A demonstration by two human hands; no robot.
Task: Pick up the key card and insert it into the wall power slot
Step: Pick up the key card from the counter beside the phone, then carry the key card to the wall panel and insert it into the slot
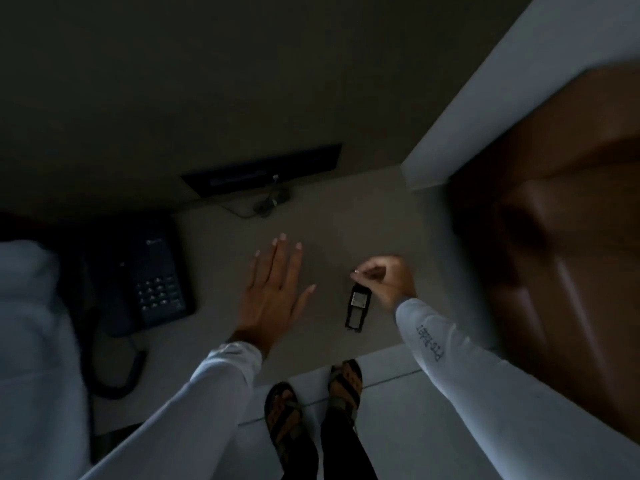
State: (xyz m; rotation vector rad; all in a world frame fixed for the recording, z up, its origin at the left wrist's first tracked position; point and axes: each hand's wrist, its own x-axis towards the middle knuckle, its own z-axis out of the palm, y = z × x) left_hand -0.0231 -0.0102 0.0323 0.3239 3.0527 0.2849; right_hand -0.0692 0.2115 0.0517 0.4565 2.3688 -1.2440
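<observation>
White sleeves (194, 403) reach over a dim table (374, 223). Left hand (273, 292) hovers flat, fingers spread. Right hand (384, 278) pinches the card (356, 308) by its top.

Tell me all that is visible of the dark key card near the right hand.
The key card is a small, dark, elongated rectangle with a pale square patch near its upper end; its material cannot be told in the dim light. It hangs or stands almost vertically in the picture over the pale counter. The right hand pinches its top end with the fingertips; whether its lower end touches the counter is unclear.
</observation>
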